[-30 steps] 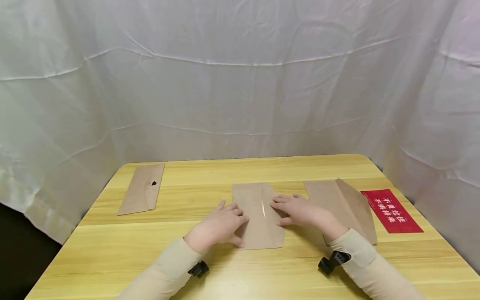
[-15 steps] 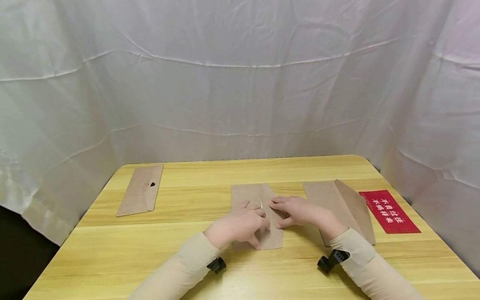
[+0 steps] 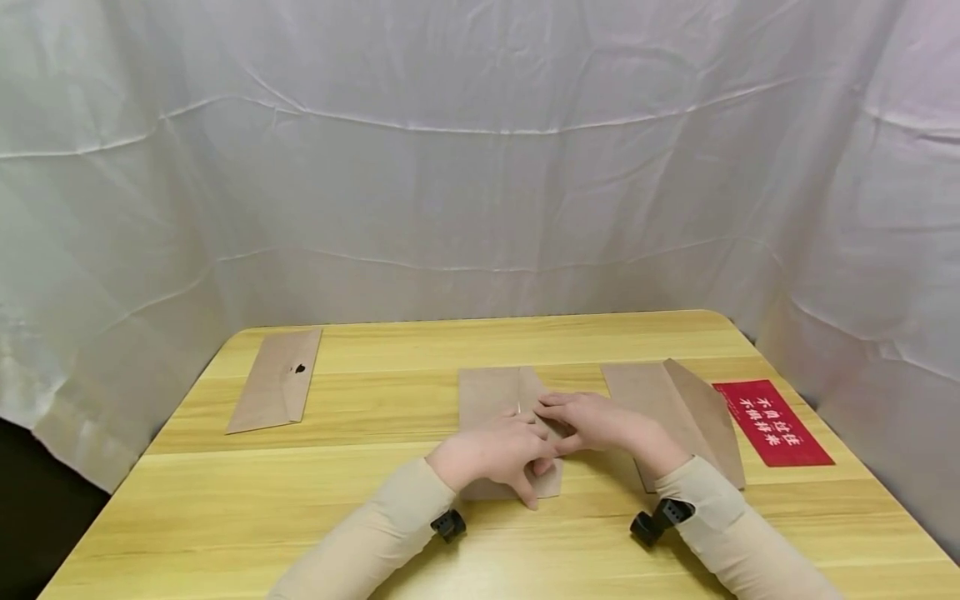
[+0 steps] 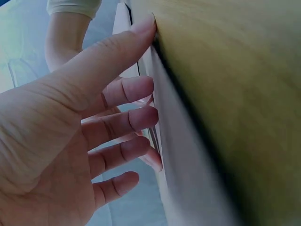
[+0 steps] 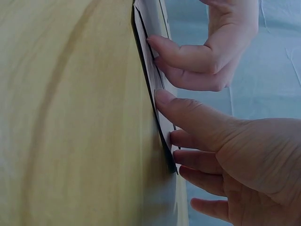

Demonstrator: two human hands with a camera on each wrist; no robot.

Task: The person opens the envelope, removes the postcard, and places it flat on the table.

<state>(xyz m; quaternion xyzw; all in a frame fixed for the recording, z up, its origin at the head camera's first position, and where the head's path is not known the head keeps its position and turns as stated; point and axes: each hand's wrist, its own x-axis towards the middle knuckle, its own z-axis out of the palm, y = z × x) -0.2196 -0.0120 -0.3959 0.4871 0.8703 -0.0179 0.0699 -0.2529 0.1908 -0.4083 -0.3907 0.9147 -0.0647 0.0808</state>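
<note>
A brown paper envelope (image 3: 483,392) lies flat in the middle of the table in the head view, its flap (image 3: 531,385) on the right side. My left hand (image 3: 498,454) rests over its lower part, fingers lightly bent and thumb at the near edge. Fingertips of my right hand (image 3: 592,421) touch the flap from the right, close beside the left hand's fingers. The right wrist view has the right hand (image 5: 225,155) along the envelope's edge, the left hand's fingers (image 5: 188,56) just beyond. In the left wrist view, the left hand (image 4: 89,117) partly hides the right.
Right of the hands lies a second brown envelope (image 3: 652,400) with its flap spread out, beside a red card (image 3: 780,422) with white characters. At the far left of the table is a closed envelope (image 3: 270,379) with a black mark. A pale curtain (image 3: 480,208) hangs behind.
My left hand has slid right across the envelope, from its left edge to beside the right hand. The right hand has stayed on the flap.
</note>
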